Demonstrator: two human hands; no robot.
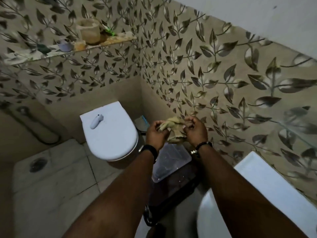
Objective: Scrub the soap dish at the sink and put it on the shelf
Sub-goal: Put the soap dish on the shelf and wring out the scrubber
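Both hands clench one crumpled yellow-beige cloth [176, 133] in mid-air, the left hand [157, 134] and right hand [194, 130] each curled round an opposite end; it looks soft and limp, easy to bunch. Glossy leaf-patterned wall tiles [223, 74] fill the corner behind. A smooth white toilet lid [111, 134] sits below at left, and the white glazed sink [267, 186] curves in at lower right. High on the wall, a thin stained shelf [109, 42] carries a rough beige cup [90, 31] and a small lavender cup [65, 45]. Which item is the soap dish cannot be told for certain. The likeliest is the clear plastic tray [171, 162] lying flat on a dark stand just under the hands, near the sink. It appears light, rigid and probably slick when wet, so it is best gripped by its long edges. A small white handheld device [97, 121] rests on the toilet lid.
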